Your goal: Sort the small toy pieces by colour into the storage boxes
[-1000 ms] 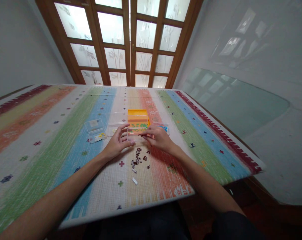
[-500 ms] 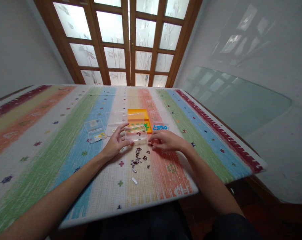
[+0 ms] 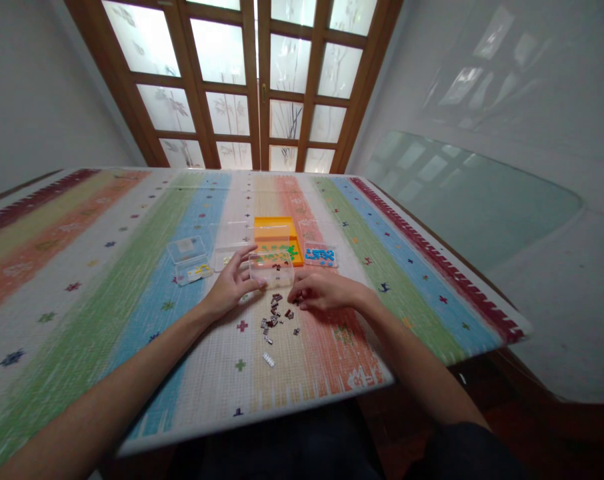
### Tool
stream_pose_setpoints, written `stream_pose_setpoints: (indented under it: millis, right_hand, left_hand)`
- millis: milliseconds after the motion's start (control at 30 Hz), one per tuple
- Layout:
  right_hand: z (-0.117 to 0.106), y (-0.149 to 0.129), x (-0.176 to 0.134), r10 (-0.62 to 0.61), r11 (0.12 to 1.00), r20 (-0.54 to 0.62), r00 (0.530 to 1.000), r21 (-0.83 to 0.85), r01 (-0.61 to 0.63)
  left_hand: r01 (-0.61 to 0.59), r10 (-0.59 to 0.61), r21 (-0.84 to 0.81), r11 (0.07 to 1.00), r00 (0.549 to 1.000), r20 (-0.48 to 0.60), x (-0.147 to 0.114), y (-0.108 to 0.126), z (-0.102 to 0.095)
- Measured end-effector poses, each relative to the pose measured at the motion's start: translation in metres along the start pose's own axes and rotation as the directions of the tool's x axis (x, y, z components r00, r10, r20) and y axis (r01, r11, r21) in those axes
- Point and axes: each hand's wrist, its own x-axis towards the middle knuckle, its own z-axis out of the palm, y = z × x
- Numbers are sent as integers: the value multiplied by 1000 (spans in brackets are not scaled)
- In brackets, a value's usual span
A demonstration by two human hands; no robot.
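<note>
My left hand (image 3: 232,285) grips the left side of a clear plastic box (image 3: 272,272), thumb at the near edge and fingers behind. A few small brown pieces (image 3: 278,267) show through its wall. My right hand (image 3: 318,291) is low over the cloth, just right of the box. Its fingers are curled and pinched at a small brown piece, mostly covered by the fingertips. In front of the box lies a loose pile of brown and grey pieces (image 3: 272,320), which look like toy bricks. A pale grey studded piece (image 3: 268,360) lies nearest me.
Behind the box stands an open yellow case (image 3: 274,225) with green pieces. An open clear box with blue pieces (image 3: 321,255) is to its right. Farther left, another open clear box (image 3: 186,251) holds yellow pieces. A striped cloth (image 3: 202,373) covers the table.
My right hand has come down and toward me, from beside the box's right end to a loose brown piece. My left hand stays on the box.
</note>
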Motion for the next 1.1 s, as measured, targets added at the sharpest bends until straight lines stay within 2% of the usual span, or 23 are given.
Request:
stream_pose_setpoints:
  millis: [167,367,533,800,1100]
  right_hand:
    - [-3,0,-2,-14,999,-45,999,37,15]
    - [-3,1,-3,-4,1000,-32,999,7,4]
    - [2,1,0,-46,999,-43,998,-13,46]
    - [15,1,7,-39,999,-69,997,3,39]
    - [14,-3,6,39,999,-67,997,-18,-40]
  left_hand:
    - [4,-4,-25,1000,1000,7,0,0,0]
    - [-7,7,-17,1000,1000,-5,1,-2,-2]
    - [4,-4,-19,1000,1000,-9,1,-2,-2]
    - [2,-2,-2,1000,1000,-12,1,-2,-2]
    - [13,-13,-15,1000,1000,-25,1,0,0]
